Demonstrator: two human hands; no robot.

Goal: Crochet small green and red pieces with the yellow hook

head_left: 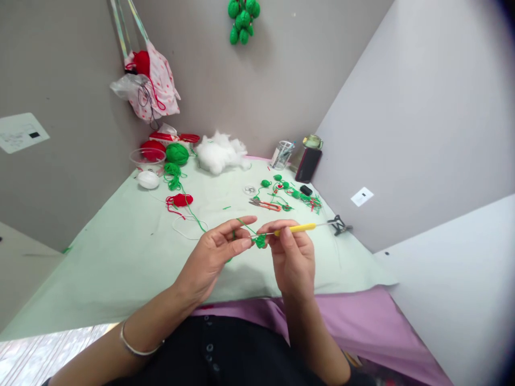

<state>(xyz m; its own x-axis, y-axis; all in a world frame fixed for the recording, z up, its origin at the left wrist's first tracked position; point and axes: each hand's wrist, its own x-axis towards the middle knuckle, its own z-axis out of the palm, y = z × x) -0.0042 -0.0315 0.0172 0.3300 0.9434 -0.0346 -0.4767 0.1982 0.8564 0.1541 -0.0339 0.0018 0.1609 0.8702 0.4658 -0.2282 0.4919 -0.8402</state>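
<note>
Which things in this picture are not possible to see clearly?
- Head view: the hook tip of the yellow crochet hook is hidden behind the right hand.
- The green crochet piece is too small to show its stitches; the left hand covers part of it.
- Contents of the clear cup are too small to identify.
- The hanging green pieces are cut off by the top edge.

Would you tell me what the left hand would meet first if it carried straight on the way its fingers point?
Probably the small green crochet piece, then the right hand holding the yellow hook; depth looks matched.
</note>
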